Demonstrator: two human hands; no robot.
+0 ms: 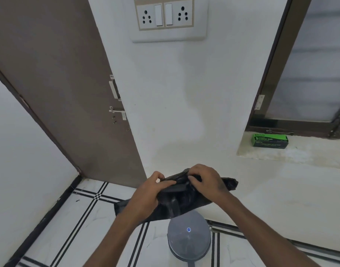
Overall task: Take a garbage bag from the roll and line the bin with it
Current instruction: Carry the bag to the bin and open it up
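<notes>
The left hand (148,191) pinches one edge of the black garbage bag (176,201), thumb on top, fingers curled under. The right hand (204,180) grips the crumpled top just beside it — probably to rub the layers apart and find the mouth. The bag hangs directly above the lidded grey bin (189,237), ready to drop in. Off right, the green bag box (270,140) sits on the sill — apparently finished with.

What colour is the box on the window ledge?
Green with black panels on the box, seen in the head view.
</notes>
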